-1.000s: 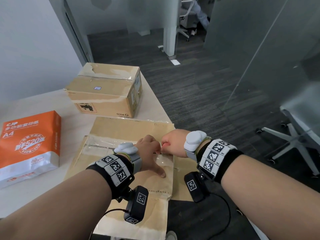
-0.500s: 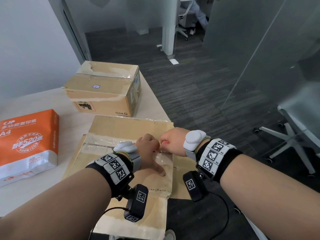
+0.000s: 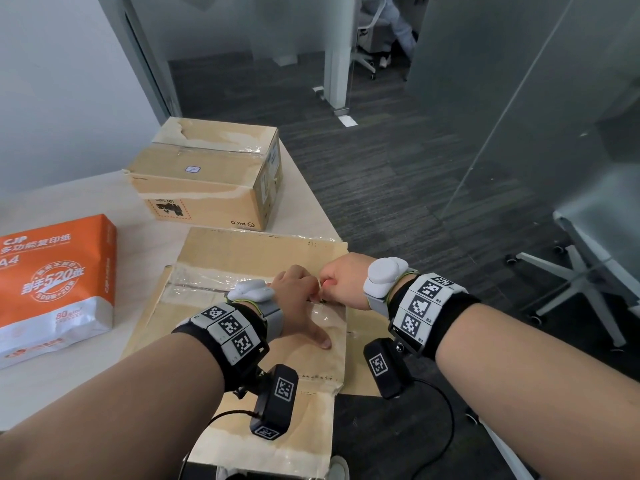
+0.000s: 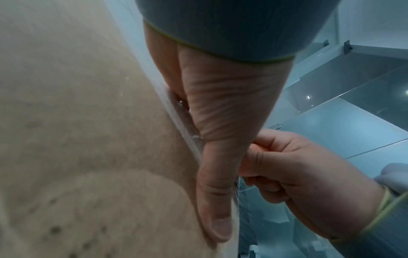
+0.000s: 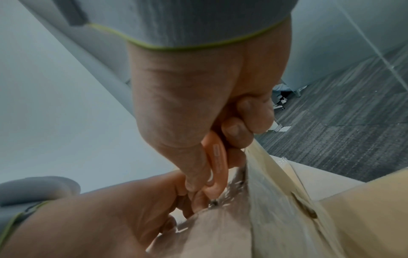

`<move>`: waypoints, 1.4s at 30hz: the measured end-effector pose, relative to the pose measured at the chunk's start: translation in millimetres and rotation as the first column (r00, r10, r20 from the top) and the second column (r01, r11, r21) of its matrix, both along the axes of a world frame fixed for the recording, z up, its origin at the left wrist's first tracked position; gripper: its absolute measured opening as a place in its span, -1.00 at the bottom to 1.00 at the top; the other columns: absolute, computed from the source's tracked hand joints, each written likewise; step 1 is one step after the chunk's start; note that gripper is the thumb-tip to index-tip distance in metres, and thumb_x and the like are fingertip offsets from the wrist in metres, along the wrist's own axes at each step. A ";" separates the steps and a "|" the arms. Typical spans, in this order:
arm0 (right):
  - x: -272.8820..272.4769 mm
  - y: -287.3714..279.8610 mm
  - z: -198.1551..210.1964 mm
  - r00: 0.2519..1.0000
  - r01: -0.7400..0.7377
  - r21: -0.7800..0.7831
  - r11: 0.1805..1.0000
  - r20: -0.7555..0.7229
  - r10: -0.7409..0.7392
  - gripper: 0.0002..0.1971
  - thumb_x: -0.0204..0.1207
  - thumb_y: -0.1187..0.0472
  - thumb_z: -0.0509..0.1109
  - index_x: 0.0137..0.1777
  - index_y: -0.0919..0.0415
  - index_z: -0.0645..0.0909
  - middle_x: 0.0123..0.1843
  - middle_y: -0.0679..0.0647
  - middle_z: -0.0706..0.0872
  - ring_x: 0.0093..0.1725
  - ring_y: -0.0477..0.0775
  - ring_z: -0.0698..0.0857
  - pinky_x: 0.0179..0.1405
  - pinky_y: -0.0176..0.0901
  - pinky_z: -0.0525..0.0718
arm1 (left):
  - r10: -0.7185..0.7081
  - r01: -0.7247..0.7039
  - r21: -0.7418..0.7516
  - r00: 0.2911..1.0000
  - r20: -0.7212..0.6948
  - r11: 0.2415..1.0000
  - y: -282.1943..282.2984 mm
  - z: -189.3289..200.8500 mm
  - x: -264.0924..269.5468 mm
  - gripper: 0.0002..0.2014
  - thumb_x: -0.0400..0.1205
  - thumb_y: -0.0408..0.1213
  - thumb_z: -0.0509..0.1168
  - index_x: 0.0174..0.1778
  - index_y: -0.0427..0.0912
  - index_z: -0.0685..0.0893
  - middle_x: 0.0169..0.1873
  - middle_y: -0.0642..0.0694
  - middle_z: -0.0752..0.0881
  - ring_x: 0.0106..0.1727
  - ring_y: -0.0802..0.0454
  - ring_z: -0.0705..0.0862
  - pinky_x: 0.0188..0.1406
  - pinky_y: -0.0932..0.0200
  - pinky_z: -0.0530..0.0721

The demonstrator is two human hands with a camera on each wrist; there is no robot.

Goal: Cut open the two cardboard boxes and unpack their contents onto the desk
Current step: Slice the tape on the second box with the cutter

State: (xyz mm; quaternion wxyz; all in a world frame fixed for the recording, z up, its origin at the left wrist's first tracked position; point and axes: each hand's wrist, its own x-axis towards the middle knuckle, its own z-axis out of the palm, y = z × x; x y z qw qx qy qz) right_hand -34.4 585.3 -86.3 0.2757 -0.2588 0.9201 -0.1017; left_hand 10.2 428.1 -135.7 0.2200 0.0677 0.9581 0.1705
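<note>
The near cardboard box [image 3: 242,258] lies flat on the desk, with a clear tape seam [image 3: 201,282] across its top. My right hand [image 3: 341,280] grips an orange box cutter [image 5: 215,167], whose tip sits on the tape at the right end of the seam. My left hand [image 3: 298,299] rests on the box top right beside the blade. Its fingers are curled and its thumb [image 4: 217,200] lies straight on the cardboard. A second, taller taped box [image 3: 207,178] stands closed farther back.
An orange ream of A4 paper [image 3: 52,282] lies at the left on the pale desk [image 3: 86,202]. The desk's right edge runs just past the boxes, with dark floor beyond. An office chair [image 3: 588,254] and a glass wall are on the right.
Both hands stay at the right end of the seam with the cutter on the tape. Only the view shifts slightly.
</note>
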 end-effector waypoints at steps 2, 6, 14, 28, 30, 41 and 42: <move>-0.6 -0.5 -0.4 1.000 0.002 -0.003 1.000 0.002 -0.002 -0.72 0.64 0.09 0.24 -0.34 -0.02 0.47 -0.25 0.00 0.64 -0.18 0.11 0.63 -0.30 -0.12 0.49 | 0.001 -0.001 0.000 1.000 0.003 1.000 -0.3 -0.5 -0.3 -0.25 0.06 0.25 0.72 0.03 0.10 0.51 0.23 0.10 0.41 0.27 -0.01 0.44 0.28 -0.01 0.57; 0.0 -1.2 1.5 1.000 0.014 -0.023 1.000 0.014 -0.013 -0.75 0.64 0.08 0.23 -0.30 -0.03 0.52 -0.22 0.01 0.66 -0.15 0.13 0.64 -0.30 -0.13 0.47 | 0.018 -0.018 0.012 1.000 -0.004 1.000 0.0 -1.3 -0.2 -0.24 0.04 0.23 0.74 0.01 0.06 0.52 0.21 0.10 0.40 0.23 0.00 0.45 0.24 0.03 0.56; 3.7 -7.3 7.8 0.998 -0.054 0.002 0.999 0.027 0.054 -0.74 0.69 0.06 0.26 -0.24 0.06 0.60 -0.12 0.12 0.74 -0.15 0.14 0.64 -0.29 -0.13 0.49 | 0.026 -0.026 0.008 1.000 -0.009 1.000 1.0 -2.2 -1.0 -0.23 0.06 0.20 0.74 0.02 0.05 0.47 0.22 0.09 0.40 0.19 0.02 0.42 0.21 0.06 0.54; 2.8 -0.9 10.8 0.994 -0.104 0.100 0.990 -0.031 0.108 -0.75 0.70 0.10 0.22 -0.08 0.20 0.65 -0.13 0.09 0.70 -0.16 0.14 0.61 -0.40 -0.17 0.39 | 0.037 -0.037 0.031 0.999 0.001 0.999 0.4 0.0 0.9 -0.28 0.04 0.20 0.75 -0.03 0.09 0.52 0.24 0.10 0.42 0.21 0.03 0.44 0.20 0.07 0.56; 3.3 2.2 11.0 0.995 -0.084 0.076 0.994 -0.042 0.088 -0.75 0.70 0.10 0.21 -0.04 0.21 0.67 -0.11 0.10 0.70 -0.15 0.13 0.61 -0.41 -0.19 0.37 | 0.036 -0.036 0.029 0.999 0.000 0.999 0.5 0.5 0.9 -0.28 0.05 0.20 0.75 -0.02 0.08 0.53 0.24 0.10 0.42 0.20 0.04 0.44 0.17 0.08 0.56; 7.2 33.5 -0.2 0.997 0.078 -0.064 0.995 -0.003 -0.078 -0.77 0.67 0.03 0.27 -0.12 0.10 0.68 -0.24 -0.07 0.61 -0.22 0.01 0.60 -0.26 -0.13 0.56 | 0.029 -0.029 0.018 1.000 -0.006 0.999 0.5 2.2 1.4 -0.27 0.06 0.21 0.74 -0.01 0.07 0.52 0.18 0.12 0.40 0.20 0.04 0.44 0.06 0.14 0.48; 8.6 35.8 -2.5 0.995 0.102 -0.086 0.991 0.003 -0.102 -0.77 0.66 0.02 0.27 -0.12 0.09 0.69 -0.24 -0.06 0.63 -0.22 0.03 0.61 -0.22 -0.10 0.60 | 0.027 -0.027 0.015 1.000 -0.008 1.000 0.0 2.6 1.4 -0.27 0.06 0.21 0.74 -0.01 0.08 0.52 0.18 0.12 0.40 0.20 0.05 0.43 0.05 0.14 0.47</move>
